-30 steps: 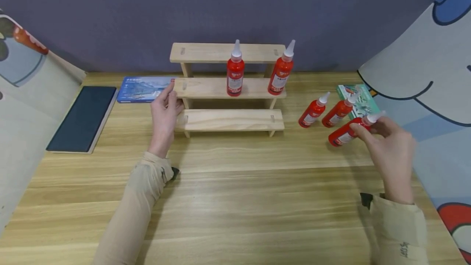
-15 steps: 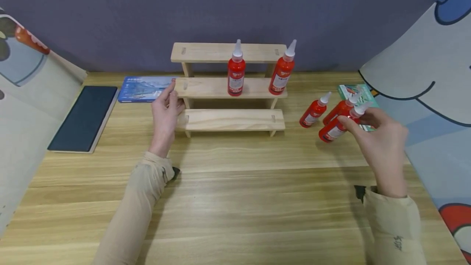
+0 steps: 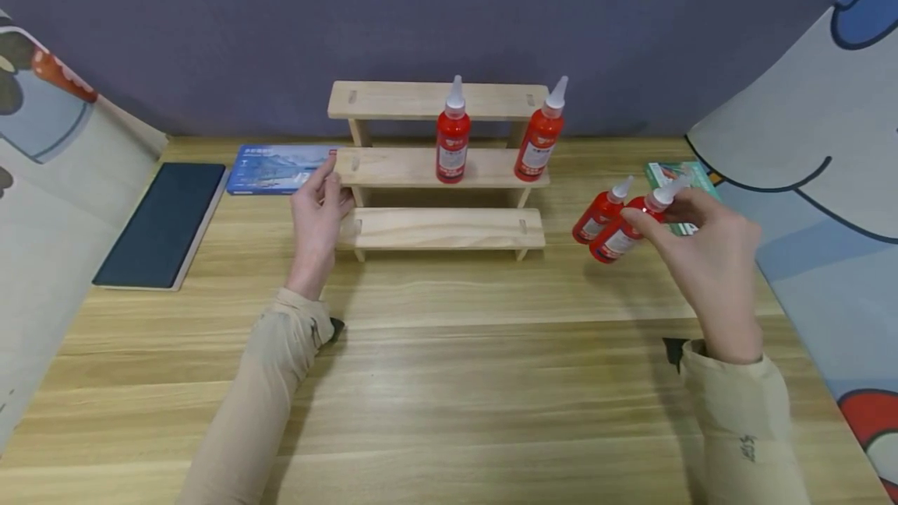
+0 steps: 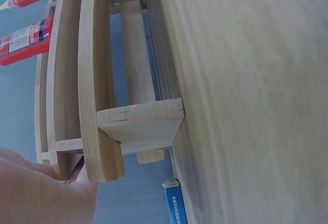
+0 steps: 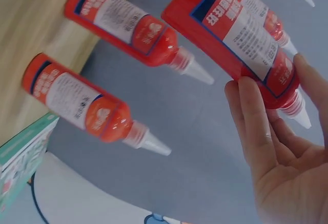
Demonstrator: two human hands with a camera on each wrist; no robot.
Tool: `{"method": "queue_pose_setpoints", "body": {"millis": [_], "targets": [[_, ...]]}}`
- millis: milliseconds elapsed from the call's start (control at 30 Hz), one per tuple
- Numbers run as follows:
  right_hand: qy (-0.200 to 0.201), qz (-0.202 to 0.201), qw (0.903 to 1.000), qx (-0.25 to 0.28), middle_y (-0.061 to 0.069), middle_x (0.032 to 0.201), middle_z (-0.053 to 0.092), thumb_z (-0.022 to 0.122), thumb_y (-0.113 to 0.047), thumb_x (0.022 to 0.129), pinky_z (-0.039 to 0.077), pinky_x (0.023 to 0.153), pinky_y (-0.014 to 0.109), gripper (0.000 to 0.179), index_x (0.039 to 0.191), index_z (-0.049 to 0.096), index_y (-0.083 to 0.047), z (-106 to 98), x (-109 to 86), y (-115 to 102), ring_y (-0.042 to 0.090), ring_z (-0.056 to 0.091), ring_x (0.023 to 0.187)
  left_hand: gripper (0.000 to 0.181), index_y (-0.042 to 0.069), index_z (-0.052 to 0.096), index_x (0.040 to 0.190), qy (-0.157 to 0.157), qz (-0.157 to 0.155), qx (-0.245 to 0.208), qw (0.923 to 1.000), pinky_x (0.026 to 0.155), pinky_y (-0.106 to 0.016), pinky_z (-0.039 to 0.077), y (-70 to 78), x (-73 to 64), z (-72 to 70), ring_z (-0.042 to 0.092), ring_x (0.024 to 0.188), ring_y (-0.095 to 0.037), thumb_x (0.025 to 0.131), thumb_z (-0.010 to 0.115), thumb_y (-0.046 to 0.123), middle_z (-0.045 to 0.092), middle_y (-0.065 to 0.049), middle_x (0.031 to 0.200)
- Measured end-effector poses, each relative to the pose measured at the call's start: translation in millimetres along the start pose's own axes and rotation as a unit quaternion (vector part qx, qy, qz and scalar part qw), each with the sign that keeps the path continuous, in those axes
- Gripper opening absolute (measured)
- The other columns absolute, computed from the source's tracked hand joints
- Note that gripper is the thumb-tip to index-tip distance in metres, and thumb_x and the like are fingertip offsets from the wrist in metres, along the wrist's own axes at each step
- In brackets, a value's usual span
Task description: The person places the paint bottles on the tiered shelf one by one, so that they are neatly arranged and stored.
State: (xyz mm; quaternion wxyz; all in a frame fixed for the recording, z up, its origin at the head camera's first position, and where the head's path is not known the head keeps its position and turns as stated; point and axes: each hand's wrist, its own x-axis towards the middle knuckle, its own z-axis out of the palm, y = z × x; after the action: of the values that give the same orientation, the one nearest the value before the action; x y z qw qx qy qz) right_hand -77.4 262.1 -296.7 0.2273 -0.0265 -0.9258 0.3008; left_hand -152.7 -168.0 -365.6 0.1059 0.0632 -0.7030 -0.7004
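A three-tier wooden shelf (image 3: 393, 167) stands against the back wall. My left hand (image 3: 313, 217) grips the left end of its middle board, also seen in the left wrist view. Two red squeeze bottles with pointed white nozzles, one (image 3: 452, 148) near the middle and one (image 3: 539, 146) at the right end, stand on that tier. My right hand (image 3: 712, 259) pinches another red squeeze bottle (image 5: 238, 39) near its neck, tilted above the table right of the shelf. Beside it a bottle (image 3: 595, 220) stands on the table. One more bottle (image 5: 77, 101) is mostly hidden behind the held one in the head view.
A blue box (image 3: 273, 170) lies left of the shelf, with a dark notebook (image 3: 161, 224) farther left. At the back right is a green box (image 3: 677, 174). Cartoon-printed side panels (image 3: 793, 123) and a dark back wall (image 3: 281, 37) bound the wooden table (image 3: 449, 396).
My right hand has carried the tilted bottle leftward, from right of the two standing bottles to overlap them in the head view. My left hand keeps its hold on the shelf.
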Motion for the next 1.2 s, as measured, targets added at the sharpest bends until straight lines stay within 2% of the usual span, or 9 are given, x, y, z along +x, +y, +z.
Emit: {"method": "queue_pose_setpoints", "body": {"millis": [300,467,633,900,1133,1200], "targets": [[-0.001,-0.013,0.9996,0.024,0.016,0.1,0.078,0.092,-0.036,0.089,0.044,0.07,0.016,0.043,0.109,0.078,0.0,3,4.5,-21,-0.006,0.057,0.08,0.047,0.004,0.043,0.162,0.006,-0.004,-0.006,1.0,0.107,-0.033,0.057,-0.9,1.4,1.2,0.063,0.132,-0.034,0.117,0.044,0.017,0.056,-0.025,0.153],[-0.009,-0.021,0.9992,0.033,0.014,0.1,0.079,0.092,-0.037,0.088,0.046,0.067,0.01,0.044,0.109,0.078,-0.002,6,6.5,-34,-0.01,0.059,0.079,0.046,0.007,0.044,0.162,0.005,-0.007,-0.003,1.0,0.107,-0.033,0.057,-0.1,0.7,0.4,0.063,0.132,-0.033,0.117,0.044,0.019,0.056,-0.024,0.153],[-0.012,-0.037,0.9981,0.047,0.014,0.099,0.079,0.092,-0.036,0.088,0.047,0.065,0.01,0.043,0.109,0.078,-0.001,8,7.9,-44,-0.012,0.058,0.078,0.046,0.01,0.044,0.163,0.003,-0.015,0.001,0.9999,0.108,-0.033,0.056,0.5,-0.3,-0.9,0.063,0.133,-0.033,0.117,0.044,0.02,0.054,-0.022,0.156],[-0.017,-0.051,0.9967,0.061,0.012,0.1,0.079,0.095,-0.032,0.086,0.045,0.067,0.016,0.041,0.11,0.08,-0.002,15,8.3,-56,0.002,0.062,0.083,0.047,0.009,0.043,0.163,-0.001,-0.007,-0.001,1.0,0.108,-0.034,0.056,-0.1,-0.5,-1.8,0.062,0.133,-0.033,0.117,0.044,0.021,0.055,-0.024,0.155],[-0.029,-0.06,0.994,0.087,0.009,0.097,0.08,0.094,-0.033,0.086,0.05,0.073,0.013,0.04,0.11,0.08,-0.003,21,9.2,-71,-0.001,0.063,0.081,0.048,0.008,0.042,0.163,0.0,-0.009,-0.006,0.9999,0.108,-0.033,0.056,-0.7,0.2,-1.1,0.061,0.134,-0.034,0.117,0.044,0.019,0.053,-0.023,0.156],[-0.033,-0.066,0.9929,0.093,0.009,0.097,0.08,0.094,-0.033,0.087,0.051,0.069,0.014,0.04,0.109,0.08,-0.003,23,10.1,-77,0.001,0.064,0.079,0.048,0.008,0.042,0.163,0.0,-0.007,-0.008,0.9999,0.107,-0.033,0.056,-0.5,-0.1,-0.9,0.062,0.134,-0.034,0.117,0.044,0.019,0.053,-0.023,0.156]]}}
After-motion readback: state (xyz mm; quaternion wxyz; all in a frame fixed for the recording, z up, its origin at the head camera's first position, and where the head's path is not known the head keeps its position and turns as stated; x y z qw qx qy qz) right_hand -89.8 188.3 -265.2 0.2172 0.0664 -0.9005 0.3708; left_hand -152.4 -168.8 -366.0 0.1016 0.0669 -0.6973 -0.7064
